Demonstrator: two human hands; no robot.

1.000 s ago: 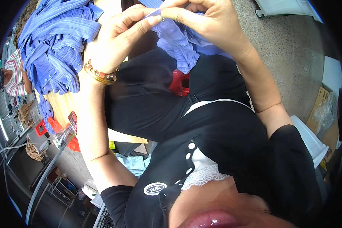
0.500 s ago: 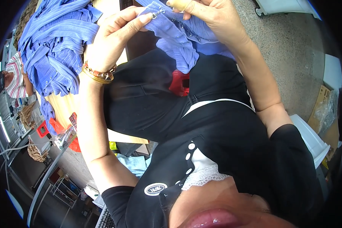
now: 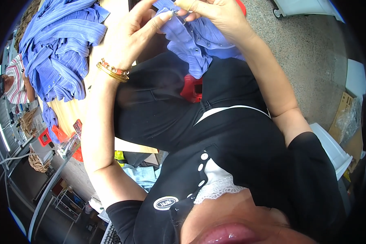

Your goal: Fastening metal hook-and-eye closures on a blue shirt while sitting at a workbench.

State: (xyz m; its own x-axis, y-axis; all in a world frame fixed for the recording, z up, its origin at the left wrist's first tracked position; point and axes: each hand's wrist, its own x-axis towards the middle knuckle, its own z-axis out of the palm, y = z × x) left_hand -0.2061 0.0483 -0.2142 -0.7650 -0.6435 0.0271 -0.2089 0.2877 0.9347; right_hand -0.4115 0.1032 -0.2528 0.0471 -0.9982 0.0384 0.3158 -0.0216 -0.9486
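My left hand (image 3: 132, 34), with gold and orange bangles at the wrist, pinches the edge of a blue ribbed garment (image 3: 197, 46) near its row of small buttons. My right hand (image 3: 215, 12) grips the same edge a little to the right, at the top of the view. The garment hangs down over my lap and my black clothes. A red plastic object (image 3: 191, 89) shows just under the cloth on my lap.
A heap of similar blue garments (image 3: 57, 49) lies on a wooden table (image 3: 69, 112) to my left. Another person in a striped top (image 3: 14, 79) is at the far left. A white bin (image 3: 333, 150) and a cardboard box (image 3: 347, 118) stand on the speckled floor at my right.
Both hands have shifted along the garment's buttoned edge and pulled it a little lower and closer; more of the blue cloth now hangs over my lap.
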